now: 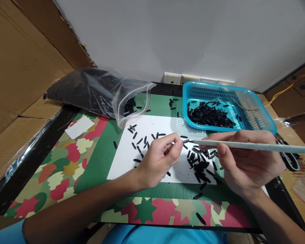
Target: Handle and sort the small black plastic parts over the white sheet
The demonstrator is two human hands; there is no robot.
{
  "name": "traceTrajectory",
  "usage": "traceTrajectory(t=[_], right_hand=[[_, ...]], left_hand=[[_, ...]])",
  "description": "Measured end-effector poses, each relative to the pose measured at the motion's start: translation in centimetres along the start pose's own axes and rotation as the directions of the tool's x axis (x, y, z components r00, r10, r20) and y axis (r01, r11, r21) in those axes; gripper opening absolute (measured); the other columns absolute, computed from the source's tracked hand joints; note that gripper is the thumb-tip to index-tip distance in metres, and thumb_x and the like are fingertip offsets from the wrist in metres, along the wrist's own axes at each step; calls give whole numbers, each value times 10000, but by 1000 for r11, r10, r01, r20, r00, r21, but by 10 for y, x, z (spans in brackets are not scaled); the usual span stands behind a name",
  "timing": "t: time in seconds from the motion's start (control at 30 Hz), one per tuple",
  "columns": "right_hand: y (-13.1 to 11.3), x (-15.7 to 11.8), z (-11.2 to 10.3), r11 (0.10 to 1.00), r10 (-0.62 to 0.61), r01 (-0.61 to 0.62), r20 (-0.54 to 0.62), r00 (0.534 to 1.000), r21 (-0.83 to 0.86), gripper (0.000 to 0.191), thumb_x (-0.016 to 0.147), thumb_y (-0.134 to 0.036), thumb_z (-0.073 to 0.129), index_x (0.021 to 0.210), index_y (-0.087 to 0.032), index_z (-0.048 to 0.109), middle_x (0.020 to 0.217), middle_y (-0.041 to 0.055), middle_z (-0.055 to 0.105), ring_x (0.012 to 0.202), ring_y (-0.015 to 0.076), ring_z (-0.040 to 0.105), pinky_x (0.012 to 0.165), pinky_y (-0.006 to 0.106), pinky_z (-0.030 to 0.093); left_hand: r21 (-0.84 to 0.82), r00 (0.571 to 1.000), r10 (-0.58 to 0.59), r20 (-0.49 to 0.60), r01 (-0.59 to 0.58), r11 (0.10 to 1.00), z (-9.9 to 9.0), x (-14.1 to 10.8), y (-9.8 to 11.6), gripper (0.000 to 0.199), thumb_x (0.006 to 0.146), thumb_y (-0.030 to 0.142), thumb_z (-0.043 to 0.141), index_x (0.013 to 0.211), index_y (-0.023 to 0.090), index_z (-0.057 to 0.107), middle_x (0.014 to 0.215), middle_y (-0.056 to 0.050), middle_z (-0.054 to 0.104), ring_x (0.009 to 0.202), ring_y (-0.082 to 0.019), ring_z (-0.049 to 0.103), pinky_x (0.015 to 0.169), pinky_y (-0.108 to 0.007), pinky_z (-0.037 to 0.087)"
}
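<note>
My left hand [162, 157] is closed in a pinch above the white sheet [122, 162], with the end of a small dark piece showing at its fingertips. My right hand [246, 162] holds a long, thin pale stick [264, 146] between thumb and fingers, its tip beside the dark piece. Many small black pieces [200, 166] lie on the sheet, heaped below the stick's tip and scattered around my left hand. Behind my right hand stands a blue basket [259, 101] holding a pile of black pieces [209, 115].
A clear zip bag [91, 91] full of black material lies open at the back left. Scissors [291, 161] rest at the right edge. A small white paper [79, 127] lies on the patterned mat [53, 173]. Cardboard [22, 51] stands at the left, and a wall behind.
</note>
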State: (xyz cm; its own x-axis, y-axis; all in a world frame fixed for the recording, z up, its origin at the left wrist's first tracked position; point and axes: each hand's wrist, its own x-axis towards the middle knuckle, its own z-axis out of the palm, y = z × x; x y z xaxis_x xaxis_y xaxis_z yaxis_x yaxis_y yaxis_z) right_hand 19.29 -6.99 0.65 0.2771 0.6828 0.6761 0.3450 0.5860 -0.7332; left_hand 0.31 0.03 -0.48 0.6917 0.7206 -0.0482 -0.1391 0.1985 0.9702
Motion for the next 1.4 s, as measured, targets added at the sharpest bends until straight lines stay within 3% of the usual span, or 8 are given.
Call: traceTrajectory(t=[0.23, 0.4, 0.53, 0.7, 0.93, 1.03, 1.23, 1.4], right_hand=[[3, -1, -5, 1000, -6, 8, 86, 996, -24, 291, 966, -88, 683, 1175, -283, 627, 855, -15, 680, 837, 246, 810, 763, 454, 711], [-2, 4, -9, 985, 172, -172, 92, 981, -10, 155, 991, -156, 699, 1105, -258, 672, 939, 29, 718, 855, 241, 801, 744, 402, 694], [-1, 10, -8, 912, 390, -400, 112, 914, 85, 45, 1025, -249, 704, 1063, -244, 682, 798, 8, 728, 661, 203, 758, 584, 333, 647], [4, 14, -6, 833, 485, -505, 142, 863, 226, 49, 1012, -266, 719, 1025, -241, 679, 730, -26, 704, 574, 171, 719, 543, 299, 634], [5, 20, -6, 613, 663, -702, 247, 707, 363, 120, 985, -303, 716, 970, -203, 653, 636, -37, 661, 517, 132, 651, 487, 224, 585], [5, 21, -7, 630, 651, -680, 223, 725, 375, 115, 981, -290, 717, 960, -205, 643, 649, -36, 672, 513, 127, 652, 483, 216, 580], [-2, 20, -2, 763, 535, -537, 114, 837, 359, 122, 960, -277, 749, 939, -218, 645, 654, -41, 689, 499, 146, 688, 466, 241, 598], [-2, 19, 0, 783, 501, -493, 84, 861, 380, 90, 957, -237, 743, 933, -225, 657, 676, -47, 687, 504, 149, 695, 469, 255, 613]], left_hand=[[303, 991, 129, 36, -134, 944, -5, -2, -3, 340, 1098, 418, 521, 840, 198, 497, 649, 70, 420, 516, -58, 373, 483, -204, 295], [477, 980, 176, 95, -200, 856, -7, -3, -5, 284, 1110, 366, 473, 882, 201, 508, 671, 65, 426, 565, -77, 404, 540, -217, 329], [455, 981, 163, 105, -193, 870, -7, -6, -8, 271, 1121, 379, 441, 914, 211, 489, 649, 75, 388, 543, -81, 354, 530, -226, 308], [349, 976, 170, 135, -208, 914, -7, -8, -16, 262, 1129, 398, 421, 950, 216, 479, 677, 74, 361, 528, -75, 335, 511, -229, 283], [294, 982, 121, 141, -159, 943, -6, -8, -15, 305, 1127, 447, 423, 967, 205, 518, 654, 70, 406, 521, -80, 348, 507, -233, 293], [250, 985, 115, 131, -145, 957, -5, -8, -13, 314, 1129, 455, 422, 965, 203, 514, 650, 74, 393, 517, -77, 335, 507, -237, 284], [203, 988, 109, 107, -129, 971, -4, -8, -10, 310, 1137, 444, 417, 969, 201, 513, 635, 82, 368, 501, -68, 321, 494, -232, 266], [170, 990, 90, 108, -108, 980, -4, -8, -10, 324, 1129, 455, 437, 934, 204, 498, 598, 86, 373, 473, -66, 316, 470, -234, 249]])
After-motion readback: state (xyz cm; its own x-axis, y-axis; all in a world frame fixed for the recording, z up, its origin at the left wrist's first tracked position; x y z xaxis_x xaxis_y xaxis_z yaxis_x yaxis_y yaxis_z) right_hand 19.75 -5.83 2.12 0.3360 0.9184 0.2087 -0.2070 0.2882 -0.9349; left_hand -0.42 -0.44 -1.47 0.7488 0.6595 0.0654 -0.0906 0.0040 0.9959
